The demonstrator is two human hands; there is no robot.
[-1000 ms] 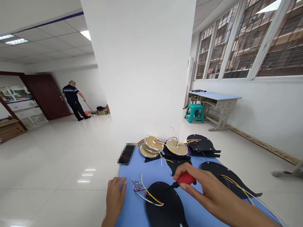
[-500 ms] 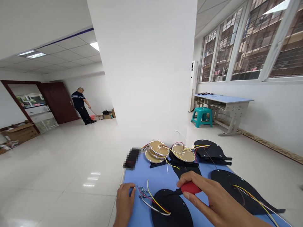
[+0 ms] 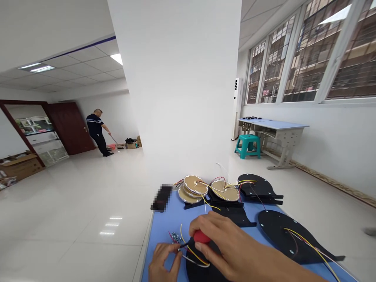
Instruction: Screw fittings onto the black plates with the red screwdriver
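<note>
My right hand (image 3: pixel 220 243) is closed round the red handle of a screwdriver (image 3: pixel 201 236), its dark shaft pointing left. Thumb and fingers of my left hand (image 3: pixel 164 261) are pinched together at the screwdriver's tip, on what looks like a small screw (image 3: pixel 179 249). Just behind the fingertips lies a small pile of silver screws (image 3: pixel 175 236). Below both hands is a round black plate (image 3: pixel 195 271) with yellow, white and red wires coming out of its middle. My right hand and forearm hide part of this plate.
Tan discs with wires (image 3: pixel 196 184) are stacked at the back of the blue table (image 3: pixel 163 225). More black plates (image 3: pixel 282 231) lie on the right. A pixelated dark object (image 3: pixel 161 197) sits at the back left corner. Across the room a person (image 3: pixel 98 131) holds a long-handled tool.
My right hand has brought the screwdriver left, from over the plate to my left fingertips. The left hand has moved right and closed its fingers beside the screw pile.
</note>
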